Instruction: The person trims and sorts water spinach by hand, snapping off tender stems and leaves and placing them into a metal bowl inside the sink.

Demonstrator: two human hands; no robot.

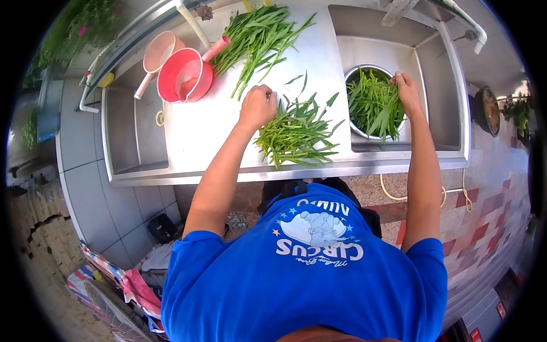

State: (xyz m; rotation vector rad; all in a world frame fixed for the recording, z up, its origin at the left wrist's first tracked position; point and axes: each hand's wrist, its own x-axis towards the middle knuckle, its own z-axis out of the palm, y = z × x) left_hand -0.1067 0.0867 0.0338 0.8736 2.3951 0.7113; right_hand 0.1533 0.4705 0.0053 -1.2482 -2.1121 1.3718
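Observation:
My left hand (259,106) is closed over the steel counter, at the upper left edge of a pile of cut green stems and leaves (299,134); what its fingers hold, if anything, is hidden. Over the right basin, my right hand (406,91) has its fingers bent together at the rim of a round metal bowl (354,124). Leafy greens (373,102) fill this bowl, and the right fingertips touch them at the upper right. A larger bunch of long-stemmed greens (253,40) lies farther back on the counter.
A red dipper (165,80) and a pale pink dipper (155,52) stand at the left basin (128,125). The right basin's wall (439,68) surrounds the bowl. A pale pipe (194,24) reaches over the counter's back edge. Loose leaves lie mid-counter.

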